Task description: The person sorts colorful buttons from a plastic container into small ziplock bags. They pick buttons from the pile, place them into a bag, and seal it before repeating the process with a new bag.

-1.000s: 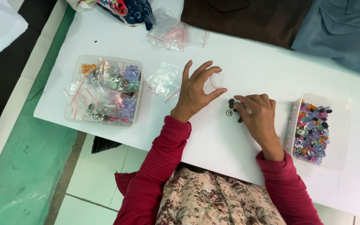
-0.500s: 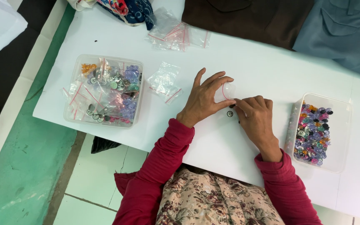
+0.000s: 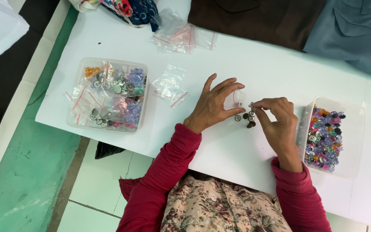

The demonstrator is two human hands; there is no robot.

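While left-hand fingers (image 3: pixel 220 92) pinch a small clear bag (image 3: pixel 232 99), right-hand fingers (image 3: pixel 265 105) pinch one dark round button (image 3: pixel 251 114).

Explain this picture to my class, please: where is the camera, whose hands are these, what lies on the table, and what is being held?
There is no machine here. One camera, worn on a person's head, looks down at that person's own two hands over a white table. The left hand holds a small clear plastic bag open. The right hand pinches a small round metal button beside it, with a few more loose buttons lying just below. On the left stands a clear box of bagged buttons, with empty little bags next to it. On the right stands a clear tub of coloured loose buttons. Folded cloth lies along the far edge.
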